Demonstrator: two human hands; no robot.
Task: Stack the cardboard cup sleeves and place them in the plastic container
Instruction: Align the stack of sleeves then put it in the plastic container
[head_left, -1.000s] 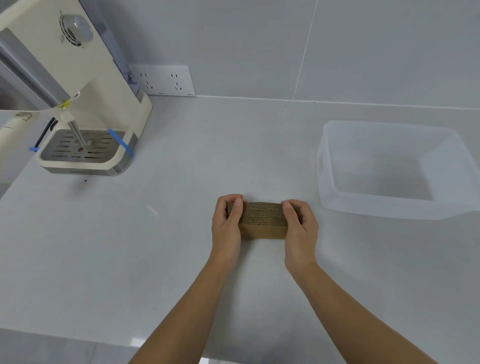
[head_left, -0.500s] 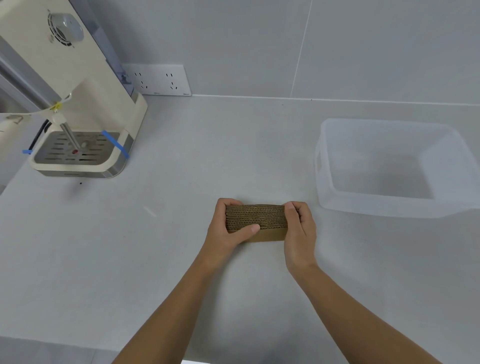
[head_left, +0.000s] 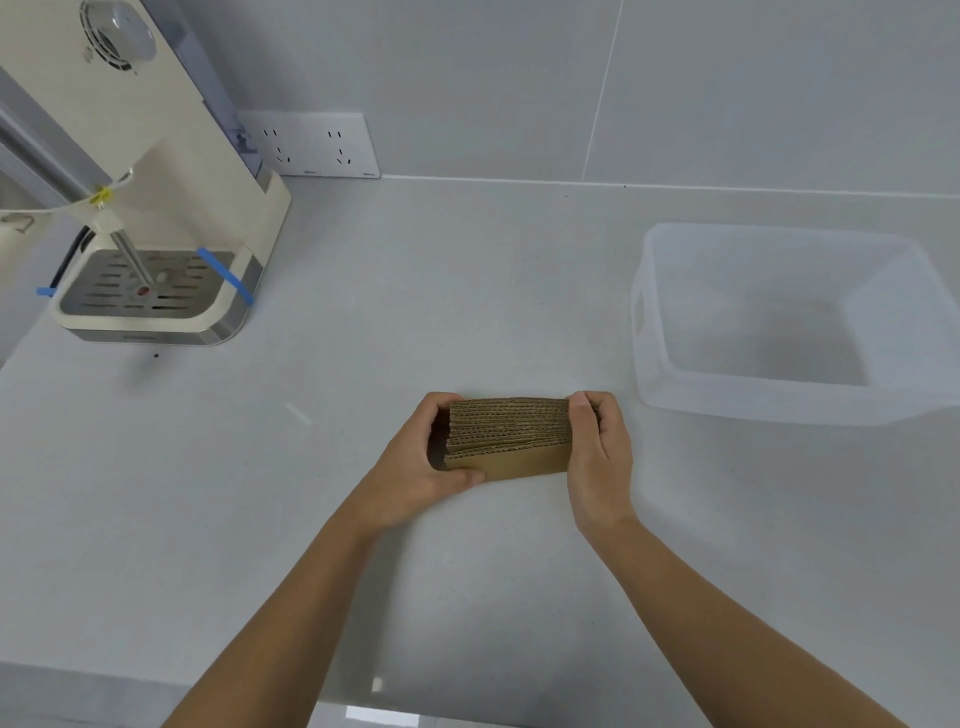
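A stack of brown corrugated cardboard cup sleeves (head_left: 511, 439) stands on edge on the white counter, near its middle. My left hand (head_left: 421, 467) clasps the stack's left end, thumb along the front face. My right hand (head_left: 597, 452) presses against its right end, fingers curled over the top. The clear plastic container (head_left: 654, 395) sits to the right and a little farther back, with nothing inside it.
A cream coffee machine (head_left: 156, 218) with a metal drip tray and blue tape stands at the back left. A white socket panel (head_left: 311, 145) is on the tiled wall. The counter's front edge (head_left: 156, 680) runs along the bottom.
My left hand has shifted from gripping the stack's end to wrapping its thumb along the front. The stack has tilted so more of its front face shows.
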